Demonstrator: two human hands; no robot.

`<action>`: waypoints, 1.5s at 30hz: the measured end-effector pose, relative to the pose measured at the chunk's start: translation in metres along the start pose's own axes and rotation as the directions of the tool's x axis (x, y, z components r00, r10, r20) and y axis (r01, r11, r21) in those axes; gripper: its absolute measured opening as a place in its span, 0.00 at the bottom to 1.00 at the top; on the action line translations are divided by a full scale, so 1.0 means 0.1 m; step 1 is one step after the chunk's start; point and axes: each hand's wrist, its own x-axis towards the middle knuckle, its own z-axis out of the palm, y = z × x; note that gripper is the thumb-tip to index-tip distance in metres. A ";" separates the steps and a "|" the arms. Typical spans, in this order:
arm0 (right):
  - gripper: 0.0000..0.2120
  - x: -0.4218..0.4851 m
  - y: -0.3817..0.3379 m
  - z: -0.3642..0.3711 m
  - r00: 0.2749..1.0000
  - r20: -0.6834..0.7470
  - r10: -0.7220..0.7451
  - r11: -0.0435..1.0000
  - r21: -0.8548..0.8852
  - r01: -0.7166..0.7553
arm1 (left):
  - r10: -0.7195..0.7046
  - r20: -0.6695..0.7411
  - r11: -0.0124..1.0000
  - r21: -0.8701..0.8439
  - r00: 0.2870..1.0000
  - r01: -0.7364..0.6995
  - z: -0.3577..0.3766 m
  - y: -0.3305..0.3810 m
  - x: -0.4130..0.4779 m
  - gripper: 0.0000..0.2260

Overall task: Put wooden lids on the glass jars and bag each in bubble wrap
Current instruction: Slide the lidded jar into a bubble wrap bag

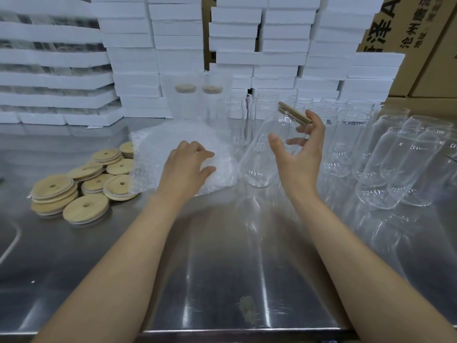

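Note:
My right hand (301, 157) grips a clear glass jar (257, 169), tilted with its base toward me above the table. A wooden lid (293, 116) sits on the jar's mouth, by my fingertips. My left hand (188, 164) lies on a pile of bubble wrap bags (170, 137), and its curled fingers and thumb pinch the top bag. Loose round wooden lids (86, 179), each with a small hole, are heaped to the left of the pile. Two lidded jars in bubble wrap (188, 100) stand behind it.
Several empty glass jars (346, 125) stand at the back right, and more (395, 169) lie close together at the right edge. Stacks of white foam boxes (133, 45) and cardboard cartons (420, 58) wall off the back of the steel table (222, 268).

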 end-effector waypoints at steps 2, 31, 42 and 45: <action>0.36 0.00 -0.01 0.00 1.000 0.000 0.000 1.000 0.002 0.000 | -0.018 -0.114 0.999 -0.036 0.993 0.014 -0.04 -0.01 0.00 0.07; 0.26 0.05 -0.11 -0.01 0.981 -0.054 0.184 0.964 0.204 -0.169 | -0.433 -0.007 0.673 -0.668 0.901 0.318 -0.12 0.33 -0.04 0.07; 0.24 0.07 -0.16 0.06 0.845 0.286 0.453 0.457 0.739 -0.495 | -0.366 0.166 0.571 -0.737 0.916 0.361 -0.10 0.41 -0.02 0.08; 0.22 0.02 -0.14 0.11 0.825 0.318 0.467 0.545 0.631 -0.552 | -0.426 0.079 0.548 -0.770 0.901 0.327 -0.14 0.38 0.01 0.12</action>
